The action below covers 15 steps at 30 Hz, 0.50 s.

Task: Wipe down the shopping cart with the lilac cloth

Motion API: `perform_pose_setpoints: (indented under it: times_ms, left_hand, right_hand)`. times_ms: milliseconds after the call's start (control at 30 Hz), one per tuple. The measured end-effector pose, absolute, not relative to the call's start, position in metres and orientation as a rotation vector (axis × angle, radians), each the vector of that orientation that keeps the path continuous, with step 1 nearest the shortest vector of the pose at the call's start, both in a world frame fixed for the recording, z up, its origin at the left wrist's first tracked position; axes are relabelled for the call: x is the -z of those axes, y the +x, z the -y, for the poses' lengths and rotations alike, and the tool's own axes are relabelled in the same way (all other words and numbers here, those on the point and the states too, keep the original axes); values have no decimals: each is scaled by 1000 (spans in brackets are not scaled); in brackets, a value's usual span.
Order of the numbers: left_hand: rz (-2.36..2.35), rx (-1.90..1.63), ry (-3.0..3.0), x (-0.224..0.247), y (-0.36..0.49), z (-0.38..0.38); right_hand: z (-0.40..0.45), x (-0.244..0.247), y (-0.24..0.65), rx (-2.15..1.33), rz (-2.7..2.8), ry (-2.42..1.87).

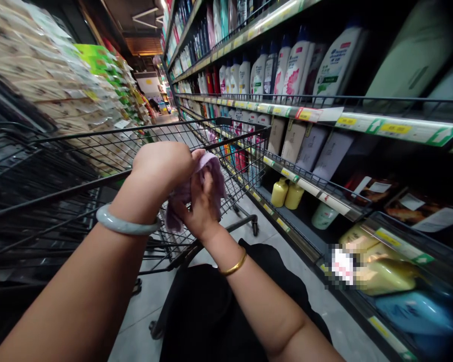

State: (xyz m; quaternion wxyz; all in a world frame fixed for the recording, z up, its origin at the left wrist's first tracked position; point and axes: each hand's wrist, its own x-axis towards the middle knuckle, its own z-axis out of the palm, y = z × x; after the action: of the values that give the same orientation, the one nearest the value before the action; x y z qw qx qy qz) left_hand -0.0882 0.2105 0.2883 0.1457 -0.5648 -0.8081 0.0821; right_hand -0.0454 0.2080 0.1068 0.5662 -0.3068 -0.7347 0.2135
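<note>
A light purple cloth [211, 163] is bunched at the rim of a black wire shopping cart [162, 128]. My right hand [204, 203], with a gold bangle on the wrist, is wrapped round the cloth from below, fingers bent into its folds. Curled over the cloth's left side is my left hand [164, 161], which wears a pale jade-like bangle [124, 221]. A fingertip of it shows against the cloth; its other fingers are hidden behind the hand. Whether the left hand also touches the cart's rim, I cannot tell.
Shelves on the right hold shampoo bottles [298, 65], boxes and yellow bottles [279, 192] behind wire rails. Stacked packs [75, 95] rise on the left. Cart wheels [254, 224] stand on the grey tiled floor [136, 322], and an aisle runs ahead.
</note>
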Motion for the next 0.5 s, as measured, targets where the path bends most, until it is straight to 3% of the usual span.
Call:
perform_pose_setpoints:
  times_ms: [333, 500]
  left_hand:
    - [2302, -231, -1624, -285, -93, -212]
    - [2318, -224, -1620, -287, -87, -210]
  right_hand:
    - [-258, -69, -39, -662, 1323, -864]
    - [-262, -104, -23, -657, 1206, -766]
